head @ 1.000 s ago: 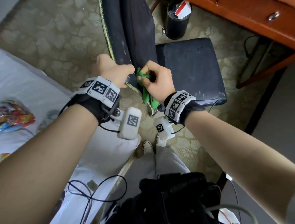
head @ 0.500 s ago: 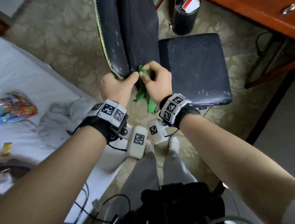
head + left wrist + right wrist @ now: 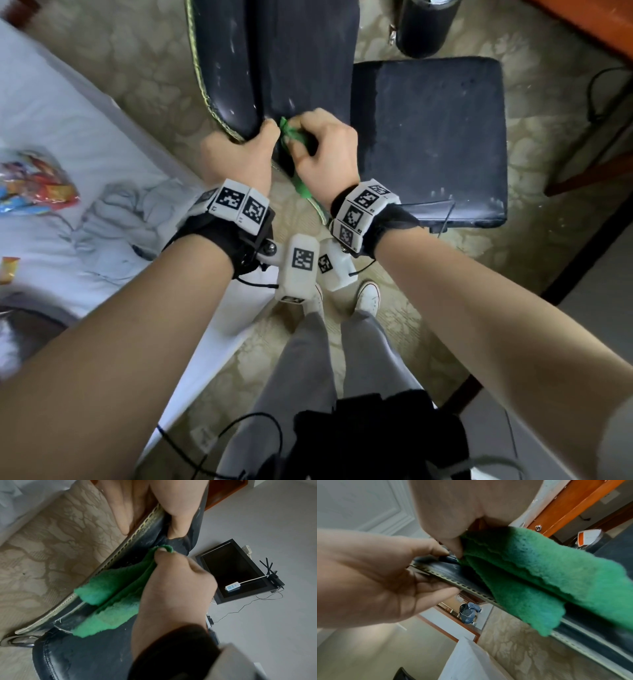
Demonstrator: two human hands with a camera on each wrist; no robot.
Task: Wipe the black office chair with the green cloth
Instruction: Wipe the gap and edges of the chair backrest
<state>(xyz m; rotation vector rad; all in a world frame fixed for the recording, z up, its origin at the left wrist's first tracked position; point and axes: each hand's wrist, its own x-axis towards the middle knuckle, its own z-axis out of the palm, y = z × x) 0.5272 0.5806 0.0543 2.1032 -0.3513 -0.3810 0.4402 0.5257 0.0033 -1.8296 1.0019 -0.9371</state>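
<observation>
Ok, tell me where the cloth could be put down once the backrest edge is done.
The seat cushion is bare, between the backrest and the desk leg on its right. The white bedding is bare between the snack packets and the carpet. The backrest's near edge is crowded: the left hand grips it, and the right hand pinches the green cloth against it.

Place: a bedroom, hotel-like.
Evidence: white bed (image 3: pixel 51 144), patterned carpet (image 3: pixel 113 61), wooden desk (image 3: pixel 599 24), wall-mounted television (image 3: pixel 235 572).

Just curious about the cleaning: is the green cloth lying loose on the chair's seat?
No, the right hand grips the green cloth against the chair's backrest edge.
</observation>
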